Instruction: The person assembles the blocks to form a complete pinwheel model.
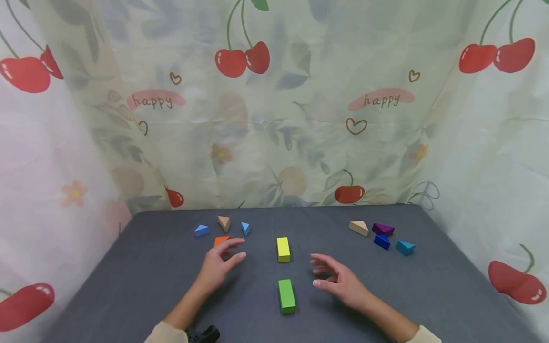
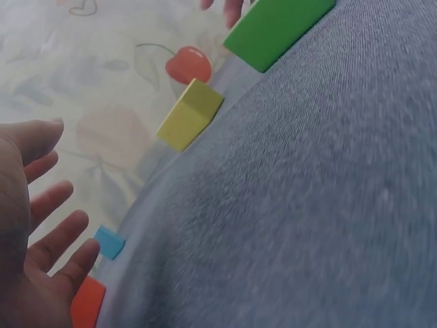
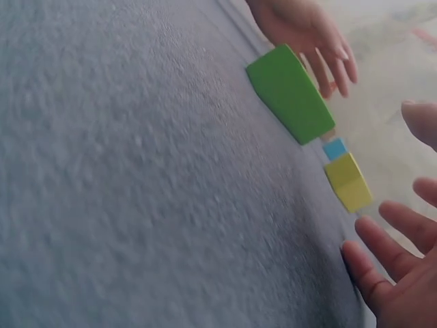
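Note:
My left hand (image 1: 218, 267) hovers over the grey cloth left of centre, fingers relaxed and holding nothing. An orange block (image 1: 221, 240) lies just beyond its fingertips, partly hidden by them. Right of centre, my right hand (image 1: 340, 283) is held with loosely bent, parted fingers and nothing in them. Between the two hands a green rectangular block (image 1: 287, 297) lies nearer the front, and a yellow rectangular block (image 1: 283, 250) lies farther back. Both wrist views show spread fingers, with the green block (image 3: 290, 94) and the yellow block (image 2: 190, 115) apart from them.
At the back left lie a blue triangular block (image 1: 202, 231), a wooden triangle (image 1: 224, 223) and a light blue triangle (image 1: 245, 228). Back right hold a wooden triangle (image 1: 359, 227), a purple one (image 1: 383, 229), a dark blue one (image 1: 382, 241) and a teal one (image 1: 405, 247). A patterned curtain (image 1: 266, 119) surrounds the table.

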A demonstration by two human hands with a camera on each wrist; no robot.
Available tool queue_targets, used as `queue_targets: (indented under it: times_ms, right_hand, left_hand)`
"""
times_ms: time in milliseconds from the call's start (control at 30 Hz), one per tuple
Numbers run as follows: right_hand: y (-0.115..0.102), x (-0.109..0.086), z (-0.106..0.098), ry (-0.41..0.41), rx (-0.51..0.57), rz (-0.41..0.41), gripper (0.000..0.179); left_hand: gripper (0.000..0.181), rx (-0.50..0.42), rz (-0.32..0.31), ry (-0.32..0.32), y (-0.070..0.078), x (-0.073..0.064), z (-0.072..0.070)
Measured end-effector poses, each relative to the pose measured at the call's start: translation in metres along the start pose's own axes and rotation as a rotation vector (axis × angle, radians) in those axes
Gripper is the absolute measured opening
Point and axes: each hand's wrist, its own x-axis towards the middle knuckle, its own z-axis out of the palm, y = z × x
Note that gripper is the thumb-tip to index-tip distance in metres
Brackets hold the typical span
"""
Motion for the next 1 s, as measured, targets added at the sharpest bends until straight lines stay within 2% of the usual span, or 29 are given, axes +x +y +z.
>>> queue_targets:
  times_ms: [33,67,267,333,467,667,833,1000]
  right_hand:
    - [0.0,0.0,0.001,-0.009,0.004,0.004,0.057]
    - [-0.001,0.0,0.002,-0.018,0.006,0.003,0.057]
    - [-0.003,-0.001,0.01,-0.065,0.016,-0.022,0.058]
    - [-0.002,-0.001,0.013,-0.071,0.005,-0.035,0.059]
    - [-0.002,0.0,0.017,-0.078,-0.041,-0.044,0.06]
    - [-0.002,0.004,0.024,-0.13,-0.112,-0.004,0.063]
    - [-0.006,0.006,0.028,-0.17,-0.15,0.014,0.066]
    - [-0.01,0.007,0.028,-0.176,-0.195,0.009,0.067]
  left_hand:
    - [0.035,-0.005,-0.016,-0.005,0.005,0.0,0.002]
    - [0.034,-0.011,-0.027,-0.005,0.002,0.0,0.004]
    - [0.036,-0.043,-0.092,0.002,-0.03,0.007,0.016]
    - [0.037,-0.04,-0.09,-0.009,-0.033,0.009,0.02]
    - [0.039,-0.027,-0.076,-0.037,-0.035,0.012,0.027]
    - [0.042,0.01,-0.081,-0.087,-0.036,0.017,0.039]
    - [0.044,0.032,-0.082,-0.103,-0.035,0.022,0.046]
    - [0.046,0.077,-0.086,-0.122,-0.034,0.029,0.052]
